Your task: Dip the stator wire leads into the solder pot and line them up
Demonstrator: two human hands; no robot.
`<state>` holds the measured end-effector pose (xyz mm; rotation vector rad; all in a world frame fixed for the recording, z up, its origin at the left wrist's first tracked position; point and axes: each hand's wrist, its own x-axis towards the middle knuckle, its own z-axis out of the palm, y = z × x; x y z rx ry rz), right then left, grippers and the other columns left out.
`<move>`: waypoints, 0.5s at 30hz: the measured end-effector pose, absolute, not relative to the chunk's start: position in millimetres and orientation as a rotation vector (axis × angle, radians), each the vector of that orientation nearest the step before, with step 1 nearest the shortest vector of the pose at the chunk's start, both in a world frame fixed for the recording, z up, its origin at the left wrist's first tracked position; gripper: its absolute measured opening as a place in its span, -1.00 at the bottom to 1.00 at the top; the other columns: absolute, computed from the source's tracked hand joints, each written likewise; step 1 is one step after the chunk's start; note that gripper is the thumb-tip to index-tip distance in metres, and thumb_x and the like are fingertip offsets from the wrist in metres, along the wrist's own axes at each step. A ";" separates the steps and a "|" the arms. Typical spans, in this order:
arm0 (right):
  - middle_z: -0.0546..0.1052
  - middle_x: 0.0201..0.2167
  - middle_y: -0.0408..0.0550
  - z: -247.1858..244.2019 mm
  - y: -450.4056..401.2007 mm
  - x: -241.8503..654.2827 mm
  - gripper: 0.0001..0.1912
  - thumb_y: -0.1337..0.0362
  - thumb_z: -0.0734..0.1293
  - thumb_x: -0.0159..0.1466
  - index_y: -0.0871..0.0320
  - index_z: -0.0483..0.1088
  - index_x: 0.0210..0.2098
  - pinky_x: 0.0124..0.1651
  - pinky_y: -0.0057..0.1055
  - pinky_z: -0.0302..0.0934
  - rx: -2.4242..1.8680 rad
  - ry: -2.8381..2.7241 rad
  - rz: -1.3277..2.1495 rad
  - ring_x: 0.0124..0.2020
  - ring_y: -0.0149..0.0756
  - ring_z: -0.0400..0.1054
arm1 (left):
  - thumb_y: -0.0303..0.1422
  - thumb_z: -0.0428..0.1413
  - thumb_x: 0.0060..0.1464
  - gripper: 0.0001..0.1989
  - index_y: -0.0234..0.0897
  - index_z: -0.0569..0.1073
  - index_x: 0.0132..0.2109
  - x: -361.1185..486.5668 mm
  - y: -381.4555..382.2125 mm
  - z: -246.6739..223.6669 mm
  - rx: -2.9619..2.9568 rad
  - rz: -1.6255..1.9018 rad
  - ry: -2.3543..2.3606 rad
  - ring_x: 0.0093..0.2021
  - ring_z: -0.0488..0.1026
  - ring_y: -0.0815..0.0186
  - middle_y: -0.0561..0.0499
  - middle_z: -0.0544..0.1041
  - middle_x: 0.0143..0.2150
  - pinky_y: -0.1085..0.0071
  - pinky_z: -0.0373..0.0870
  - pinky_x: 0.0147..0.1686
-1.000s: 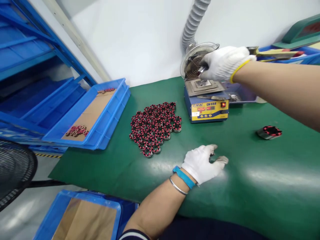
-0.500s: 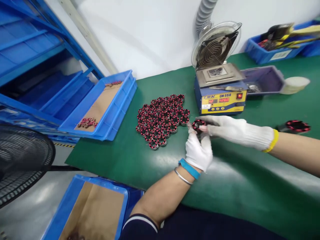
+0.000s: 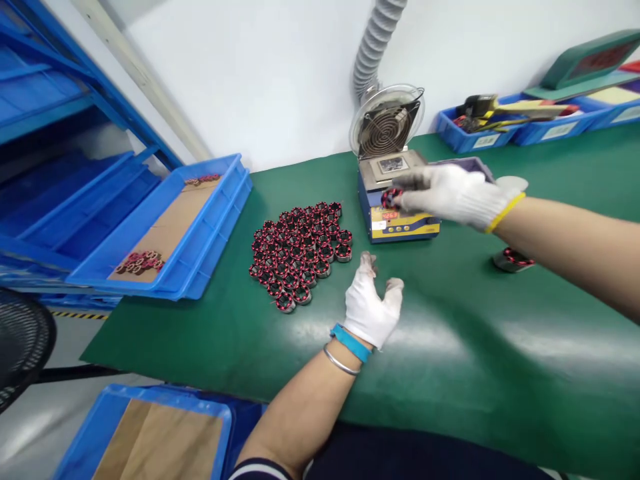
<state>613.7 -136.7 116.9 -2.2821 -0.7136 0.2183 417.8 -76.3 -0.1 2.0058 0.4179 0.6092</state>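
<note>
My right hand (image 3: pixel 445 190), in a white glove with a yellow cuff, pinches a motor stator (image 3: pixel 391 198) with red-and-black windings. It holds the stator in front of the solder pot (image 3: pixel 404 232), a blue and yellow unit with a lit display. My left hand (image 3: pixel 371 303), gloved in white, hovers over the table with thumb and fingers apart and nothing between them. Just left of it stand many stators (image 3: pixel 300 250) packed in a cluster. Another stator (image 3: pixel 513 260) sits alone below my right forearm.
A round fume hood (image 3: pixel 387 127) with a grey hose (image 3: pixel 377 47) rises behind the pot. Blue trays (image 3: pixel 210 233) lined with cardboard stand at the left table edge. Blue bins (image 3: pixel 475 139) with tools line the back right. A black fan (image 3: pixel 23 347) is at lower left.
My right hand has lifted the stator away from my left hand, up to the solder pot. My left hand has let go and its fingers have spread. The view has shifted right.
</note>
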 end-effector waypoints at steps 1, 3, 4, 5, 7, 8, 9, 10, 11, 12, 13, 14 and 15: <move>0.58 -0.14 0.01 126.6 -131.0 624.9 -0.48 0.09 0.44 0.12 0.10 0.53 0.06 -0.01 -0.22 0.34 -2.398 -0.692 0.113 -0.16 -0.20 0.47 | -0.25 0.12 0.12 -0.26 -0.41 0.12 0.37 418.9 -75.7 -2.0 2.044 0.613 0.418 0.15 0.51 0.04 -0.37 0.42 0.28 0.13 0.43 0.17; 0.54 -0.05 0.04 142.7 -119.0 645.4 -0.44 0.07 0.40 0.18 0.11 0.49 0.14 0.11 -0.17 0.25 -2.566 -0.629 0.023 -0.03 -0.16 0.42 | -0.22 0.15 0.09 -0.24 -0.44 0.13 0.36 420.5 -74.4 -5.8 2.120 0.627 0.412 0.16 0.50 0.03 -0.37 0.45 0.24 0.10 0.42 0.18; 0.53 -0.04 0.07 148.2 -113.1 654.1 -0.44 0.07 0.39 0.20 0.16 0.49 0.15 0.13 -0.16 0.22 -2.594 -0.613 -0.020 0.00 -0.16 0.40 | -0.21 0.16 0.08 -0.24 -0.44 0.14 0.35 421.1 -73.8 -7.4 2.160 0.639 0.407 0.15 0.51 0.02 -0.37 0.47 0.21 0.09 0.42 0.19; 0.52 -0.04 0.09 151.7 -107.6 661.6 -0.45 0.07 0.38 0.21 0.19 0.49 0.14 0.13 -0.16 0.20 -2.608 -0.609 -0.044 0.00 -0.16 0.39 | -0.20 0.17 0.08 -0.24 -0.45 0.16 0.34 421.6 -73.2 -8.8 2.199 0.654 0.403 0.13 0.51 0.02 -0.36 0.49 0.19 0.09 0.42 0.19; 0.51 -0.02 0.11 153.4 -98.4 672.5 -0.48 0.07 0.36 0.22 0.19 0.51 0.11 0.12 -0.15 0.19 -2.621 -0.631 -0.064 0.01 -0.17 0.37 | -0.20 0.18 0.06 -0.27 -0.44 0.21 0.31 422.3 -72.4 -10.4 2.274 0.681 0.401 0.11 0.52 0.02 -0.35 0.50 0.18 0.07 0.43 0.18; 0.50 0.00 0.12 152.2 -94.8 676.2 -0.48 0.07 0.36 0.23 0.19 0.50 0.11 0.12 -0.15 0.18 -2.626 -0.643 -0.068 0.02 -0.17 0.35 | -0.20 0.19 0.05 -0.29 -0.44 0.24 0.29 422.5 -72.3 -10.7 2.308 0.690 0.396 0.11 0.52 0.01 -0.34 0.49 0.18 0.07 0.44 0.17; 0.49 0.03 0.14 150.3 -92.0 679.0 -0.47 0.07 0.35 0.23 0.20 0.49 0.12 0.12 -0.14 0.17 -2.630 -0.654 -0.069 0.04 -0.17 0.34 | -0.20 0.19 0.05 -0.30 -0.43 0.27 0.27 422.7 -72.3 -10.5 2.337 0.692 0.385 0.11 0.52 0.01 -0.34 0.50 0.19 0.07 0.45 0.16; 0.47 0.05 0.17 148.1 -89.7 681.0 -0.46 0.07 0.35 0.24 0.23 0.48 0.13 0.13 -0.15 0.16 -2.630 -0.665 -0.067 0.06 -0.17 0.33 | -0.20 0.19 0.05 -0.32 -0.43 0.29 0.26 422.8 -72.4 -10.0 2.363 0.690 0.370 0.11 0.51 0.01 -0.32 0.50 0.18 0.07 0.45 0.15; 0.46 0.08 0.20 145.8 -88.0 682.6 -0.44 0.07 0.34 0.25 0.27 0.46 0.15 0.14 -0.15 0.15 -2.632 -0.674 -0.063 0.07 -0.18 0.32 | -0.20 0.19 0.05 -0.33 -0.43 0.30 0.25 422.8 -72.7 -9.1 2.386 0.682 0.354 0.10 0.52 0.02 -0.31 0.51 0.17 0.07 0.46 0.15; 0.45 0.09 0.24 143.7 -86.8 683.7 -0.42 0.06 0.33 0.26 0.29 0.44 0.16 0.15 -0.15 0.14 -2.636 -0.682 -0.056 0.09 -0.18 0.30 | -0.20 0.19 0.05 -0.34 -0.44 0.31 0.24 422.7 -73.1 -8.0 2.406 0.670 0.339 0.09 0.52 0.02 -0.30 0.52 0.16 0.07 0.46 0.14; 0.43 0.11 0.26 142.0 -85.8 684.6 -0.41 0.06 0.33 0.27 0.32 0.43 0.17 0.17 -0.15 0.13 -2.641 -0.684 -0.051 0.11 -0.17 0.30 | -0.20 0.18 0.05 -0.34 -0.44 0.31 0.24 422.5 -73.5 -6.6 2.421 0.656 0.328 0.09 0.52 0.02 -0.30 0.53 0.15 0.07 0.46 0.14; 0.42 0.12 0.29 140.6 -85.1 685.3 -0.40 0.05 0.32 0.27 0.34 0.43 0.16 0.18 -0.15 0.12 -2.648 -0.683 -0.047 0.13 -0.16 0.29 | -0.20 0.18 0.05 -0.35 -0.45 0.32 0.23 422.3 -73.9 -5.1 2.432 0.640 0.324 0.10 0.51 0.02 -0.30 0.53 0.15 0.07 0.46 0.15; 0.41 0.13 0.31 139.7 -84.6 685.9 -0.39 0.04 0.32 0.27 0.36 0.42 0.16 0.18 -0.15 0.11 -2.657 -0.680 -0.045 0.15 -0.13 0.28 | -0.20 0.18 0.06 -0.35 -0.46 0.32 0.23 422.1 -74.3 -3.5 2.439 0.624 0.324 0.11 0.51 0.02 -0.30 0.53 0.15 0.07 0.45 0.15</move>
